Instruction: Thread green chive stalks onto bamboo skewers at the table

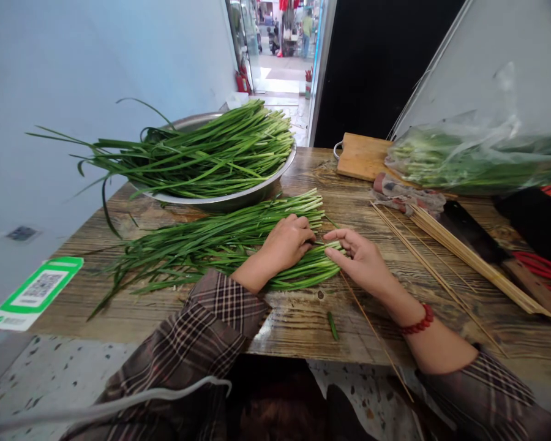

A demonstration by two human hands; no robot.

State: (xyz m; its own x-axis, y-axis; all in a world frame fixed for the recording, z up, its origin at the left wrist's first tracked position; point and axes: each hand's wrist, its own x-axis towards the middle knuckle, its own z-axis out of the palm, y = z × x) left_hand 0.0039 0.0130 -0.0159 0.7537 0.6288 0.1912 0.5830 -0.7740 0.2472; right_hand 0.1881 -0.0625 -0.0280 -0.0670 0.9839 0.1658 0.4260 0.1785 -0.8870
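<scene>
Two loose bunches of garlic chives lie side by side on the wooden table, pale cut ends to the right. My left hand (288,243) rests on the nearer chives (303,274) with its fingers curled down among the stems; the fingertips are partly hidden. At the pale ends, my right hand (365,262) has its thumb and fingers apart, with stem ends between or just behind them. Beneath that hand a thin bamboo skewer (376,334) slants from the chives past the table's front edge; whether it pierces them cannot be seen. The farther bunch (220,223) lies behind my left hand.
A metal basin (239,201) heaped with chives stands at the back left. To the right are a cutting board (360,156), a plastic bag of greens (482,153), bundled skewers (477,257), loose skewers (422,263) and a knife (472,229). A QR-code card (37,291) lies left.
</scene>
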